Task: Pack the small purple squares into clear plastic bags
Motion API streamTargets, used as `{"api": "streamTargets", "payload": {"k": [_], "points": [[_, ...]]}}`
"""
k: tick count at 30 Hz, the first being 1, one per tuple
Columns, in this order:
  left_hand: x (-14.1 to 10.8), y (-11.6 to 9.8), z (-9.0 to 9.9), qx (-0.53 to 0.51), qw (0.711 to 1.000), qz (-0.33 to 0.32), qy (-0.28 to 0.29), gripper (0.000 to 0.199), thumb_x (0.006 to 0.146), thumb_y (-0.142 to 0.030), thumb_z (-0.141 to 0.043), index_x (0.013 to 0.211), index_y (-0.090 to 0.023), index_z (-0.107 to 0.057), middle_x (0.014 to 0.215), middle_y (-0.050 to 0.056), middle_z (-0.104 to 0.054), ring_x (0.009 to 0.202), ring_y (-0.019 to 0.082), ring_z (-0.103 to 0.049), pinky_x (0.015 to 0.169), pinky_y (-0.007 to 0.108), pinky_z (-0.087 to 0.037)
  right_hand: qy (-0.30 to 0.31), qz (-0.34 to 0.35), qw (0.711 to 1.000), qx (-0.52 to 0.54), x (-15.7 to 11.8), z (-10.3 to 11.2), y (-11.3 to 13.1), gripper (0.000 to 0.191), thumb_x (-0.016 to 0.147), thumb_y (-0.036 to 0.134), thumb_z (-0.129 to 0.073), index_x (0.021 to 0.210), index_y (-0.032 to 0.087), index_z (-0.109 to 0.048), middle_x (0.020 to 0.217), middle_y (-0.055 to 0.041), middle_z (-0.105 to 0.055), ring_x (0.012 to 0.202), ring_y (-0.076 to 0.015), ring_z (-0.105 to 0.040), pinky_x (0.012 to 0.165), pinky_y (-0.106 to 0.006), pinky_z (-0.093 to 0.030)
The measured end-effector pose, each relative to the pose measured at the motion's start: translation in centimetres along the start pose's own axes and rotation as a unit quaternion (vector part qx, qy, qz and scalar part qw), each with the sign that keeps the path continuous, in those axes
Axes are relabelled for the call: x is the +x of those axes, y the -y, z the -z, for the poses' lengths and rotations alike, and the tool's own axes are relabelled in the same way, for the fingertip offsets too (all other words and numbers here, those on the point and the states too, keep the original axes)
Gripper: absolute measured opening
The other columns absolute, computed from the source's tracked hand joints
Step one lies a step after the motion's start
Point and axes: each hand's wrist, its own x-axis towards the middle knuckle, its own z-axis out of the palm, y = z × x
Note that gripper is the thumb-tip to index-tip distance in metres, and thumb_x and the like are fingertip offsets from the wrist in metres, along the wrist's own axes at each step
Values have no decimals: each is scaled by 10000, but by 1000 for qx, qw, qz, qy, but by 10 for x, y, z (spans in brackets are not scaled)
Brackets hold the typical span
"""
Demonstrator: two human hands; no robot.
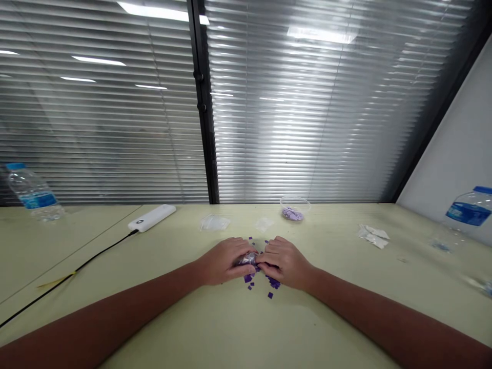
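My left hand (229,261) is closed around a small shiny bundle (246,259), silvery and see-through like crumpled plastic, with its exact kind hard to make out. My right hand (286,262) meets it from the other side, fingers curled and fingertips pressed at the bundle's right end. Both hands rest low over the table. Small purple square pieces (273,282) lie scattered beneath and between them, partly hidden by the right hand.
Behind the hands stand a clear round dish (295,205) with pale purple bits (292,214) and clear plastic packets (215,222). A white power bank (152,218) with a black cable (103,250) lies left. Torn white wrappers (373,236) and water bottles (469,209) (36,197) flank the table.
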Motion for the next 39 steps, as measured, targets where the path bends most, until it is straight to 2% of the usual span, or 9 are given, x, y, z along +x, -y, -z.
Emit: {"api": "streamTargets", "payload": {"k": [7,13,16,21,33,39], "points": [[1,2,0,-3,1000,8,-1,361,1024,-537,-535,1189,-234,-638,998,56,-667,919,215,-593,811,310,-429,21,-40,999,11,0,0,0,144,1008,207,-578,1032,212,-720,729,-5,-690,690,-144,-600,704,-307,-322],[1,3,0,-1,1000,17,0,358,1032,-545,-504,1067,-214,-638,940,50,-650,868,210,-575,773,304,-419,13,-62,998,18,-3,-4,-3,175,1006,208,-581,1132,221,-701,841,-31,-750,763,-163,-660,708,-312,-331],[1,3,0,-5,1000,21,-3,373,1038,-545,-485,1119,-217,-643,963,60,-663,890,222,-579,787,312,-429,-9,-85,996,30,-3,-4,-4,128,999,206,-590,1052,221,-706,860,-20,-760,740,-149,-654,706,-307,-339],[1,4,0,-9,1000,29,-3,368,1053,-513,-470,1196,-222,-644,1013,64,-675,934,222,-589,823,311,-441,-36,-136,989,43,-2,-2,-3,103,963,238,-650,869,199,-672,698,24,-686,611,-119,-567,701,-289,-349],[1,2,1,2,1000,16,6,369,1050,-531,-473,1166,-224,-640,989,66,-664,908,223,-582,811,315,-426,-18,-59,997,43,-2,-3,-4,178,1006,300,-614,881,204,-697,756,-7,-714,684,-135,-612,664,-301,-330],[1,3,0,-4,1000,18,3,371,1048,-538,-478,1174,-228,-638,984,60,-663,902,218,-580,810,315,-423,15,-39,998,39,-2,-3,-6,218,1055,320,-550,1015,247,-751,700,1,-683,661,-135,-605,652,-300,-345]]}}
